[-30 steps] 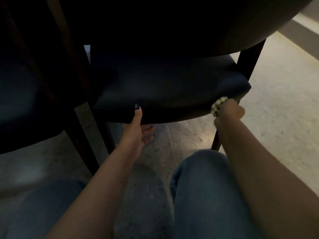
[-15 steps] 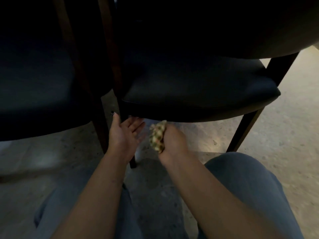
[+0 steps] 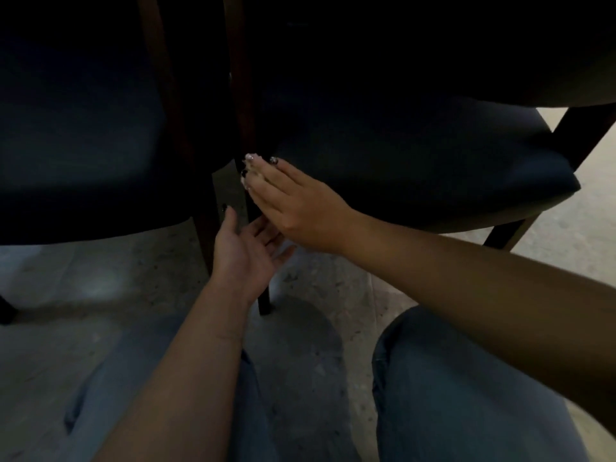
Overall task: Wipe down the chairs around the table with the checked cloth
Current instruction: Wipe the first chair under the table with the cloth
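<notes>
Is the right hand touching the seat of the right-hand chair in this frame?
Touching. The head view shows the right hand lying flat across the front left corner of the seat, with no gap visible.

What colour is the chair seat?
The chair seat is dark navy, nearly black; the head view is dim.

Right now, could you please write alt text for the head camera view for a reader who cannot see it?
The right hand presses a mostly hidden pale checked cloth against the dark wooden front leg of a dark padded chair. The left hand is open, palm up, just below, above a speckled stone floor.
</notes>
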Available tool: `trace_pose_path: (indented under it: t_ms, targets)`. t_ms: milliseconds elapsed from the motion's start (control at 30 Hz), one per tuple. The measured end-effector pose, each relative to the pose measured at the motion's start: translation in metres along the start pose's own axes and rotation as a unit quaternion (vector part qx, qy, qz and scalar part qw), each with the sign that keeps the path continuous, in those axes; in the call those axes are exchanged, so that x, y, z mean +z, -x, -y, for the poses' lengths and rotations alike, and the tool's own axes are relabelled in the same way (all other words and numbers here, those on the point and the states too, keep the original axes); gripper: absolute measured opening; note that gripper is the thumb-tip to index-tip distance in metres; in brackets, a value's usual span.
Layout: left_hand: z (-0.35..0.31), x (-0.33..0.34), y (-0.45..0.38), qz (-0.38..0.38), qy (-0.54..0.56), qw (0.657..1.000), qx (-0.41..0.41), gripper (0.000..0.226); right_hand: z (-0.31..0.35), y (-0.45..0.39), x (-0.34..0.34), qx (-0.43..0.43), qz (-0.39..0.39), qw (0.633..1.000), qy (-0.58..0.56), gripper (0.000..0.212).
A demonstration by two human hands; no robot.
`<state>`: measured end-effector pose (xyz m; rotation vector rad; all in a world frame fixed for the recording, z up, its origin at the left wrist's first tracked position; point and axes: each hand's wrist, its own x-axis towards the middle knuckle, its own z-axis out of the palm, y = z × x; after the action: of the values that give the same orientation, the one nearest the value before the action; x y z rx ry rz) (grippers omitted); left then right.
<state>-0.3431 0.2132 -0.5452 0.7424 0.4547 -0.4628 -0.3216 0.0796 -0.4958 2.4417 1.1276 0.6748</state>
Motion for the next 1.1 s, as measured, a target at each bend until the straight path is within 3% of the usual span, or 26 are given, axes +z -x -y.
trace_pose_path:
  t_ms: [333,667,900,1100]
  targets:
    - [0.013,0.020,-0.003,-0.008,-0.026,0.999,0.034,0.058,-0.045,0.078,-0.010,-0.122,0.013,0.992,0.013,0.039]
    - [0.020,0.021,-0.008,0.008,0.005,0.999,0.035,0.058,-0.002,0.023,0.006,-0.068,-0.064,0.996,-0.002,0.035]
    - [0.030,0.029,-0.011,0.009,-0.041,0.998,0.039,0.072,-0.037,0.102,0.013,-0.181,0.009,0.981,0.076,0.034]
    - [0.038,0.043,-0.016,0.002,-0.187,0.979,0.078,0.069,-0.085,0.198,-0.005,-0.173,0.091,0.980,0.031,0.043]
